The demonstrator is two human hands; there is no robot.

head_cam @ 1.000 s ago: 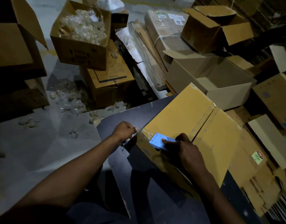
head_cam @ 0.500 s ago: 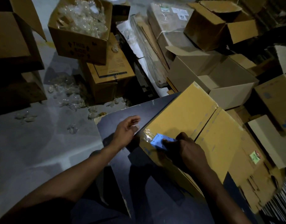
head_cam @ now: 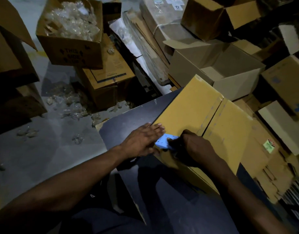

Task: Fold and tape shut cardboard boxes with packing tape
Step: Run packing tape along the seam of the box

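A yellow-brown cardboard box (head_cam: 192, 112) lies on a dark table (head_cam: 162, 191), its top flaps closed with a seam running across it. My right hand (head_cam: 194, 147) grips a blue tape dispenser (head_cam: 164, 142) at the box's near left corner. My left hand (head_cam: 142, 139) lies flat with straight fingers, pressing on that same corner of the box just beside the dispenser. The tape roll itself is hidden under my right hand.
An open box of clear plastic pieces (head_cam: 71, 31) stands at the back left on a closed box (head_cam: 106, 81). Loose plastic bits (head_cam: 67, 102) litter the grey floor. Open boxes (head_cam: 218, 68) and flattened cardboard (head_cam: 267, 159) crowd the right side.
My left hand has moved right from the table edge and flattened onto the box corner next to the dispenser. My right hand has kept its hold on the dispenser.
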